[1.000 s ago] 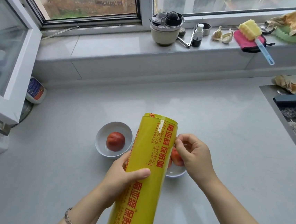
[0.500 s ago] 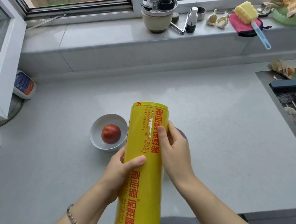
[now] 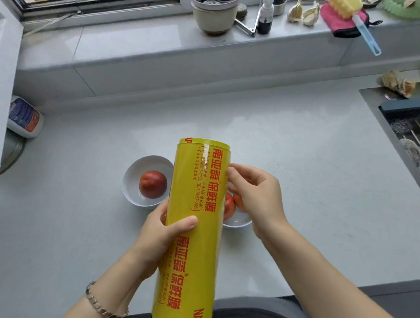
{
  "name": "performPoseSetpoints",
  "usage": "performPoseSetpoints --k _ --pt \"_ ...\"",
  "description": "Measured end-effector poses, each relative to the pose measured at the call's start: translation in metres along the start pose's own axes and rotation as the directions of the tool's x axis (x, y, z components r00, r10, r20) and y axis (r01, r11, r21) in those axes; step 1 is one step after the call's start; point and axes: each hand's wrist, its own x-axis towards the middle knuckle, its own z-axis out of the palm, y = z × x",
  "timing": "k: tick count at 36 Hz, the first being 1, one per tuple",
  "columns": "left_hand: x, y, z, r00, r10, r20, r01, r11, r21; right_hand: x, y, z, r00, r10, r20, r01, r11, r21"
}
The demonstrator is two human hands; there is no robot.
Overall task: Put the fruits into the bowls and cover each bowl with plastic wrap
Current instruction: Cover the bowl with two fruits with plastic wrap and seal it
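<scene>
Fingers point(image 3: 185, 222) of the left hand point(image 3: 157, 233) are wrapped round the middle of the yellow roll of plastic wrap point(image 3: 199, 181), thumb across the front, holding it nearly upright above the grey counter point(image 3: 317, 174). On the other side, the right hand point(image 3: 256, 196) has its thumb and curled fingers pinching at the roll's right edge near the top (the film is too clear for me to see whether a flap is lifted).

Behind the roll sit two white bowls. The left bowl point(image 3: 131, 177) is in full view, uncovered, with a red fruit point(image 3: 152, 184) resting in it. The right bowl point(image 3: 240, 222) is mostly hidden by the roll and the right hand, and a second red fruit point(image 3: 229, 207) peeks out inside it.

A chain bracelet point(image 3: 102, 305) hangs on the left wrist. Up on the windowsill stand a beige cup point(image 3: 214, 13), a small dark bottle point(image 3: 266, 15), some garlic point(image 3: 303, 12) and a yellow sponge brush point(image 3: 347, 2) lying on a pink cloth point(image 3: 336, 25). The sink point(image 3: 373, 102) is off to the right.
</scene>
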Motion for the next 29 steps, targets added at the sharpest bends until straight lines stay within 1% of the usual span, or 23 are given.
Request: performPoseSetpoints --k 3,6,9,13,15,17,20,23,25,29 --pt "-0.001 -0.001 0.001 1.0 0.005 0.0 -0.005 1.0 0.009 -0.004 0.0 -0.001 1.0 -0.008 -0.012 0.008 0.998 0.058" --pt "-0.003 0.0 0.001 1.0 -0.001 0.01 0.001 1.0 0.013 -0.002 0.001 -0.003 1.0 0.008 0.007 -0.008 0.999 0.039" --pt "-0.003 0.001 -0.001 1.0 -0.013 0.026 0.012 1.0 0.026 0.004 0.003 -0.009 0.999 -0.011 0.045 0.013 0.999 -0.046" --pt "-0.002 0.003 -0.004 0.999 -0.027 0.032 0.025 0.998 0.05 0.011 0.004 -0.01 0.987 -0.04 0.157 0.069 0.98 -0.187" --pt "-0.002 0.004 -0.004 0.999 -0.031 0.021 0.029 0.998 0.057 0.013 0.008 -0.008 0.987 -0.048 0.153 0.087 0.961 -0.263" --pt "-0.001 0.004 -0.004 1.0 -0.028 -0.009 0.029 0.998 0.056 0.012 0.011 -0.007 0.99 -0.083 0.111 0.113 0.947 -0.302" --pt "0.001 0.006 -0.004 0.996 -0.019 -0.093 0.024 0.998 0.056 0.008 0.012 -0.009 0.989 -0.116 0.096 0.13 0.978 -0.161" --pt "0.001 0.006 -0.003 0.99 0.002 -0.14 0.013 0.995 0.101 0.006 0.01 -0.01 0.991 -0.086 0.107 0.094 0.992 -0.078" --pt "-0.002 0.008 -0.001 0.991 0.002 -0.134 0.015 0.991 0.13 0.006 0.01 -0.009 0.987 -0.053 0.149 0.063 0.996 -0.06" --pt "-0.006 0.011 0.003 0.992 -0.035 -0.122 0.047 0.994 0.095 0.008 0.005 -0.012 0.955 -0.015 0.298 0.024 0.999 -0.029"
